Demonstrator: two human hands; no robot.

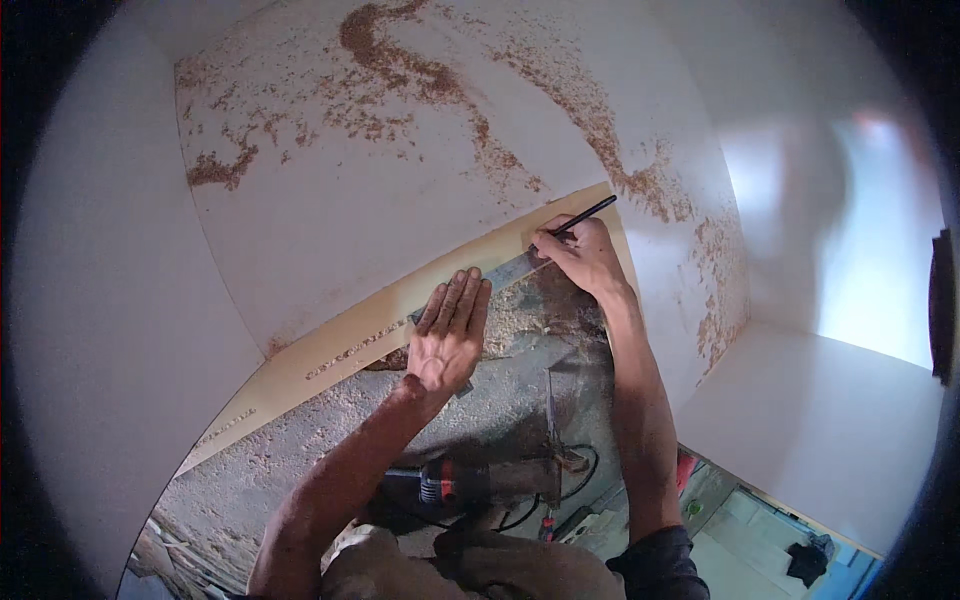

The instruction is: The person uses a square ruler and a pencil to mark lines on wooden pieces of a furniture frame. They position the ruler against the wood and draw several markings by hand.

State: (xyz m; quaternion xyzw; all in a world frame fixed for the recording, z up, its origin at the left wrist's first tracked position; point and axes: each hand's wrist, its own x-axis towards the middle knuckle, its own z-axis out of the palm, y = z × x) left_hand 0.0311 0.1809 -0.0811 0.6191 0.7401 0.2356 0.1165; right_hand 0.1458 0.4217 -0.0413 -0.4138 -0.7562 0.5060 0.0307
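Note:
A light wooden strip [385, 313] runs slantwise, its far side along a white panel strewn with sawdust. Across its near edge lies a metal try square [512, 268], the steel blade pointing up to the right. My left hand [447, 345] presses flat on the square, fingers stretched out side by side, hiding part of it. A bit of the dark stock shows past the hand on both sides. Near the blade's far end, my right hand [580, 255] pinches a slim black pencil [590, 214]. Its tip is hidden by the fingers.
Brown sawdust [380, 60] lies in streaks over the white panel [290, 230]. White panels rise left and right. Below my arms, a corded power tool [470, 480] with red and black parts rests on the dusty floor [300, 460]. A dark cloth [808, 560] lies lower right.

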